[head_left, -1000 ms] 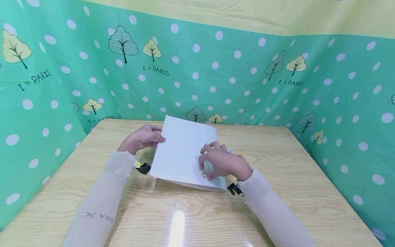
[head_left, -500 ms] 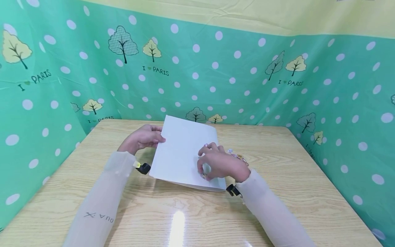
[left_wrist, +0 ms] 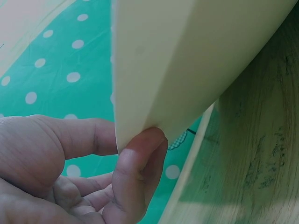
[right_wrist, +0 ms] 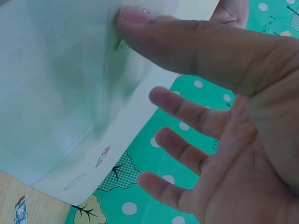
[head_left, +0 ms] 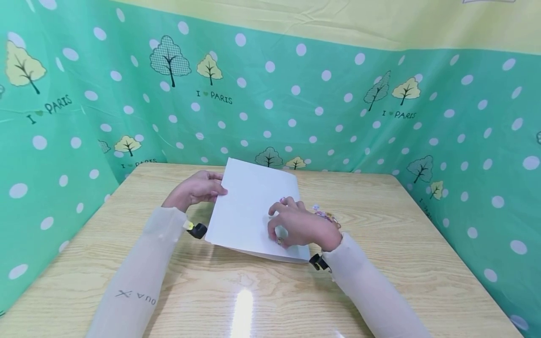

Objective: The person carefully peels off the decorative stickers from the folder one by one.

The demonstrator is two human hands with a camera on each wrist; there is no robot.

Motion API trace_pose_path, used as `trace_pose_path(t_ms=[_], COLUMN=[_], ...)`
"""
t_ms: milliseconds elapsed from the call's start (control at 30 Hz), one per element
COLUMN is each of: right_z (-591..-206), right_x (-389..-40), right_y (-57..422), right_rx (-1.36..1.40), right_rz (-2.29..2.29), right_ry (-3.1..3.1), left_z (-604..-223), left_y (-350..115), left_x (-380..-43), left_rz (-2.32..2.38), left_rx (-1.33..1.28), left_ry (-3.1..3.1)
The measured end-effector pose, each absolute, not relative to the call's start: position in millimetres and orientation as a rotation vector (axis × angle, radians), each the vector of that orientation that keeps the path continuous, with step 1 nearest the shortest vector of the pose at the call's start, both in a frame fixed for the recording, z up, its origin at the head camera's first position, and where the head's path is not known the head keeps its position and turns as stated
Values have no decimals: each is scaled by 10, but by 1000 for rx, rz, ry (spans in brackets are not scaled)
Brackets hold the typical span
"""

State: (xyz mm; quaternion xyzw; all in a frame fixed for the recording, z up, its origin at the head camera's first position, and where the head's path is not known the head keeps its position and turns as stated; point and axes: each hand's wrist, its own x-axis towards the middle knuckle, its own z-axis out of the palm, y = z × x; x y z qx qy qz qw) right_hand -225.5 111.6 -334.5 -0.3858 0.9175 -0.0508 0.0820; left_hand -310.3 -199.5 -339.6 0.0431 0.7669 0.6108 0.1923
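Note:
A large white sheet of paper (head_left: pixel 253 202) is tilted over the table, its lower edge bowed and showing a second layer beneath. My left hand (head_left: pixel 199 188) pinches its left edge between thumb and fingers; the left wrist view shows the paper's corner (left_wrist: pixel 140 107) in that grip. My right hand (head_left: pixel 297 225) is over the paper's right part, thumb and index finger pinching a small printed sticker (head_left: pixel 279 241) close to the surface. In the right wrist view the other three fingers are spread apart, and the index finger is mostly hidden behind the thumb (right_wrist: pixel 159 37).
Several small colourful stickers (head_left: pixel 326 216) lie on the wooden table (head_left: pixel 372 263) beside my right wrist. Near the paper's edge, the right wrist view shows a pink sticker (right_wrist: pixel 103 155). A green dotted curtain (head_left: pixel 270 103) surrounds the table's back and sides.
My right hand has shifted slightly left and down, its thumb and index finger closing in on the small sticker. My left hand and the paper stay in place.

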Motion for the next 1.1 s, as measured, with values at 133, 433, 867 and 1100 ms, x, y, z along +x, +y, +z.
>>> trace_pose_path(t_ms=[133,433,867,1100], right_z=[-3347,-3372,-3373,-3329], right_x=[-2252,-2241,-2229,-2163], right_y=[1105,1089,1059,1027], right_rx=[-1153,-1148,-1055,-1106], right_rz=[-149,-135,-31,8], right_ry=[2736,2733,2792,2813], left_z=[-3386,-3389,-3402,-3395], left_y=[-1991,-1981,-1985,-1978], left_x=[-3103,-3097,-3111,-3103], left_rz=[1715,1711,1708,1709], left_rx=[119,109,111,93], left_ry=[2150,2158,2159,2166])
